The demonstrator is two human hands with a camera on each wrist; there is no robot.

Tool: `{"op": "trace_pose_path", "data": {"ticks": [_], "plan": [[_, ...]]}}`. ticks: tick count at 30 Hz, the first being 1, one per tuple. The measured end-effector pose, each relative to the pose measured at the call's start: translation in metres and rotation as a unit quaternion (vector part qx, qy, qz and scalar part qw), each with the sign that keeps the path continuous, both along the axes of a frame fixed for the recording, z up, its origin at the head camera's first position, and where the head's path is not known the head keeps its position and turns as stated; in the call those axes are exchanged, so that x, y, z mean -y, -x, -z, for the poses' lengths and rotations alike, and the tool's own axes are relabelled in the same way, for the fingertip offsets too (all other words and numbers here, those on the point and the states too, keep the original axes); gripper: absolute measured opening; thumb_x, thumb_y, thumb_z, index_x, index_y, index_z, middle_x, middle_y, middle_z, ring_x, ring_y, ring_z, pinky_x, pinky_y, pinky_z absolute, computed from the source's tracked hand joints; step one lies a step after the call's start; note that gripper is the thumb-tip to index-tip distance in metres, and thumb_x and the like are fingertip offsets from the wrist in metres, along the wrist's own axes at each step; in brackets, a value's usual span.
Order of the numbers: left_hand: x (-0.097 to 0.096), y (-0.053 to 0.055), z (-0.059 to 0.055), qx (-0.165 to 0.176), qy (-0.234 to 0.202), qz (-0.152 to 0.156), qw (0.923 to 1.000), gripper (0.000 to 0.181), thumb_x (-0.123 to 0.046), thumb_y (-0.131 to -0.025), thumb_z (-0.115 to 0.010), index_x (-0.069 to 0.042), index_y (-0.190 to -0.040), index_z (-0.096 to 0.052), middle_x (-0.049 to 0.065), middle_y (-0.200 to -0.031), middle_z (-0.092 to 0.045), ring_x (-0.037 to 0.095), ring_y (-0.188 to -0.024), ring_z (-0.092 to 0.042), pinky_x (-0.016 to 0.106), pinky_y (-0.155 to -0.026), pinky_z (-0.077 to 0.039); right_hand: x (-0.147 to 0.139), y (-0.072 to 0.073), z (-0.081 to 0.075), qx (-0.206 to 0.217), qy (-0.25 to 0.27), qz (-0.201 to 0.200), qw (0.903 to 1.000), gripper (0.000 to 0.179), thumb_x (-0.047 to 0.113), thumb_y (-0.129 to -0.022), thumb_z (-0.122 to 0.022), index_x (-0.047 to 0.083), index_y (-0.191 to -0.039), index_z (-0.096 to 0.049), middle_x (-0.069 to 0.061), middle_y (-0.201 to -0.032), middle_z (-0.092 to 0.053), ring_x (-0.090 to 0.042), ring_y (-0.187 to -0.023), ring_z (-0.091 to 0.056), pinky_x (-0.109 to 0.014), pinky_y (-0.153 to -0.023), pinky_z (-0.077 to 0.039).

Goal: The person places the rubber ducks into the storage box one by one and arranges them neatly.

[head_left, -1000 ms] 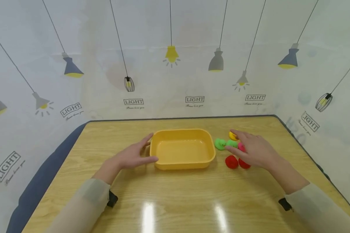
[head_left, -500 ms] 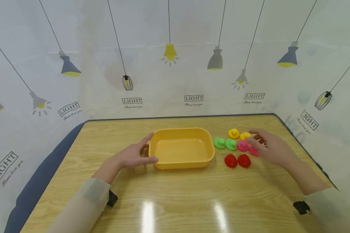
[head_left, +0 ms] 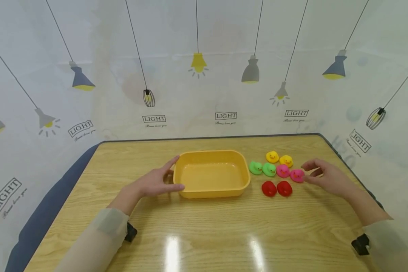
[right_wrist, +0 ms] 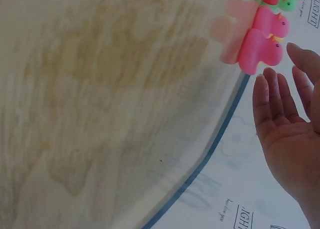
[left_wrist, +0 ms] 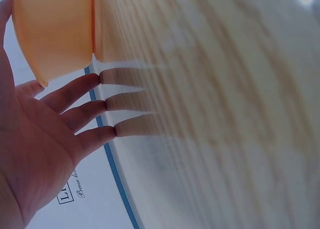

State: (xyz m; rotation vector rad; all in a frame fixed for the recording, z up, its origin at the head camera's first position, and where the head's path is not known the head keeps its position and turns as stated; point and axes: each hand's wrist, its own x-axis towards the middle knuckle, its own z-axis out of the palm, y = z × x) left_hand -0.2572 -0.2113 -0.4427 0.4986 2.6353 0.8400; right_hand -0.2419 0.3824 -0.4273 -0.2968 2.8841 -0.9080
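Note:
A yellow rectangular plastic basin [head_left: 210,192] stands mid-table in the head view. My left hand [head_left: 156,182] rests at its left end, thumb along the near rim and index finger at the far corner. In the left wrist view the other fingers [left_wrist: 82,111] spread out straight below the rim, fingertips at the tabletop. On the right, my right hand [head_left: 329,177] is beside the outer pink toy duck [head_left: 297,175], fingertips right at its side, fingers loosely bent. Another pink duck [head_left: 283,171] sits just left of it. From the right wrist, the palm [right_wrist: 287,134] shows nothing held.
Between basin and right hand lie two green ducks [head_left: 256,167], two yellow ducks [head_left: 272,156] behind and two red ducks [head_left: 269,188] in front. A wall cloth [head_left: 190,94] printed with lamps surrounds the wooden table [head_left: 210,230] at the back and sides.
My right hand has moved right, from over the ducks to the outer side of the pink one, uncovering the group. The left hand and basin have stayed in place.

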Motion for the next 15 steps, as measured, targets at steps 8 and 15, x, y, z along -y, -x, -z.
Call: {"op": "trace_pose_path", "data": {"ticks": [8, 15], "plan": [[0.0, -0.002, 0.0, 0.002, -0.006, 0.001, 1.0, 0.118, -0.079, -0.09, -0.073, -0.041, -0.177, -0.003, 0.016, -0.164, -0.057, 0.047, -0.156, -0.046, 0.073, -0.13, -0.029, -0.002, 0.009, 0.015, 0.015, 0.019, -0.026, 0.9994, 0.043, 0.029, -0.105, -0.078, 0.007, -0.139, -0.065, -0.023, -0.136, -0.068, -0.031, -0.111, -0.069, -0.029, -0.081, -0.059], [0.0, -0.001, 0.0, 0.001, -0.001, 0.001, 1.0, 0.119, -0.079, -0.09, -0.073, -0.039, -0.178, -0.003, 0.016, -0.164, -0.057, 0.047, -0.156, -0.047, 0.073, -0.129, -0.03, 0.001, 0.012, 0.018, 0.026, 0.018, -0.019, 0.9993, 0.038, 0.032, -0.105, -0.077, 0.011, -0.135, -0.068, -0.018, -0.132, -0.069, -0.029, -0.11, -0.068, -0.032, -0.081, -0.058]]}}
